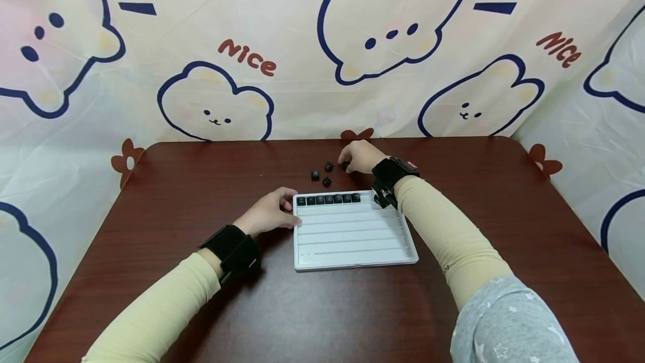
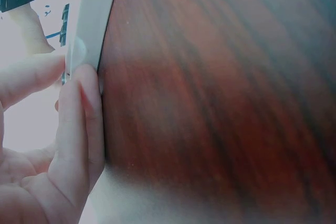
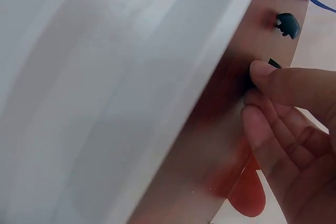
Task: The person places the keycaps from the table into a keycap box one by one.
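A white ridged tray [image 1: 355, 240] lies on the table, with a row of black keycaps [image 1: 329, 199] along its far edge. My left hand [image 1: 269, 210] grips the tray's left edge, thumb on the rim and fingers against the outer side, as the left wrist view also shows. Beyond the tray, my right hand [image 1: 364, 157] pinches a black keycap [image 1: 345, 166] between thumb and fingers. In the right wrist view the thumb and fingertips mostly cover that keycap. Just left of this hand lie a few loose keycaps [image 1: 326, 181] on the table.
The brown wooden table [image 1: 201, 172] reaches back to a cloth backdrop [image 1: 302, 105] printed with cartoon shapes. Black bands [image 1: 234, 251] are strapped round both wrists. My right forearm passes over the tray's far right corner.
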Demonstrator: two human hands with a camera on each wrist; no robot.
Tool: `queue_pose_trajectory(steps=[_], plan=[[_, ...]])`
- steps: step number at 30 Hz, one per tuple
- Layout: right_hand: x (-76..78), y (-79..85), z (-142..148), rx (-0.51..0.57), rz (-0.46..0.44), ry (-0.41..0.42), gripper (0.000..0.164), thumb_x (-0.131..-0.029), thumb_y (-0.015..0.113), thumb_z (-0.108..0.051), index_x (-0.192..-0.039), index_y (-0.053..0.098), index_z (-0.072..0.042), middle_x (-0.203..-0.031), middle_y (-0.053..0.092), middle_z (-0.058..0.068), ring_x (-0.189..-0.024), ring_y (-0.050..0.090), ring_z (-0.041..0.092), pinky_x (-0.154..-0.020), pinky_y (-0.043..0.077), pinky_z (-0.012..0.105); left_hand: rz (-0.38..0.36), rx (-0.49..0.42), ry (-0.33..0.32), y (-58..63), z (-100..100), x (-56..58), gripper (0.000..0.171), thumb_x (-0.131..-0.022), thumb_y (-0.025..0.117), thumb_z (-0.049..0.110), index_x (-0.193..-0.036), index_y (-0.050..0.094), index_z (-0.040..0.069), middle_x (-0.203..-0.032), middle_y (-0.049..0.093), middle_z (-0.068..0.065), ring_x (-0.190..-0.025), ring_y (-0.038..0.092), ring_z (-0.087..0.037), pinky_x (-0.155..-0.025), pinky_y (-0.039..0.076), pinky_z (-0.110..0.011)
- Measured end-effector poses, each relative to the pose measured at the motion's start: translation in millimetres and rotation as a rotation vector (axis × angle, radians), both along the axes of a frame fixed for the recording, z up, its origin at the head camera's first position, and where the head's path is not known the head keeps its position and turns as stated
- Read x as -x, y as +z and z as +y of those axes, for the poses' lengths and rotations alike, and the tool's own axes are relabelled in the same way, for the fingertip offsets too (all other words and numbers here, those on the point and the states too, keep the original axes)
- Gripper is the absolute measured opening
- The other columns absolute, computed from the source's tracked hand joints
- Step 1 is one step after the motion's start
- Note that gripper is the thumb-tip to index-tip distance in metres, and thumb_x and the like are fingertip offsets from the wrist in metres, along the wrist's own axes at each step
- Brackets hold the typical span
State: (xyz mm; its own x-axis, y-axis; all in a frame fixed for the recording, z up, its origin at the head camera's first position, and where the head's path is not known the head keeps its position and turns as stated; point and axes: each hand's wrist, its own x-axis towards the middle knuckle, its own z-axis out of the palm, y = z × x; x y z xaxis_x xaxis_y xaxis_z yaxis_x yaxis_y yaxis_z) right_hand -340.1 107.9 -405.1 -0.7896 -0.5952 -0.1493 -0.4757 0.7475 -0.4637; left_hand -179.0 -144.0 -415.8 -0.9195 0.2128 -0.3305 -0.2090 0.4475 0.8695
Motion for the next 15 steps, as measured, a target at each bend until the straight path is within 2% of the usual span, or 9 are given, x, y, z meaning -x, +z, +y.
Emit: queue_pose_trajectory(steps=[8, 15], plan=[[1.9, -1.7, 4.3, 0.001, 0.007, 0.003, 0.026, -0.09, 0.077, 0.001, -0.115, 0.074, -0.001, -0.114, 0.069, 0.017, -0.112, 0.06, 0.035, -0.093, 0.052, 0.045, 0.012, 0.012, -0.006, -1.8, -0.5, 0.4, 0.066, -0.087, 0.078, -0.003, -0.145, 0.046, -0.003, -0.102, 0.051, -0.016, -0.079, 0.063, -0.02, -0.073, 0.06, -0.031], [-6.8, 2.6, 2.6, -0.013, -0.012, 0.0, 0.025, -0.088, 0.077, 0.003, -0.113, 0.075, -0.001, -0.114, 0.069, 0.016, -0.111, 0.061, 0.034, -0.092, 0.053, 0.044, 0.012, 0.015, -0.013, -2.5, 0.7, -0.2, 0.066, -0.088, 0.078, -0.003, -0.145, 0.046, -0.003, -0.101, 0.051, -0.015, -0.079, 0.062, -0.021, -0.073, 0.059, -0.031]])
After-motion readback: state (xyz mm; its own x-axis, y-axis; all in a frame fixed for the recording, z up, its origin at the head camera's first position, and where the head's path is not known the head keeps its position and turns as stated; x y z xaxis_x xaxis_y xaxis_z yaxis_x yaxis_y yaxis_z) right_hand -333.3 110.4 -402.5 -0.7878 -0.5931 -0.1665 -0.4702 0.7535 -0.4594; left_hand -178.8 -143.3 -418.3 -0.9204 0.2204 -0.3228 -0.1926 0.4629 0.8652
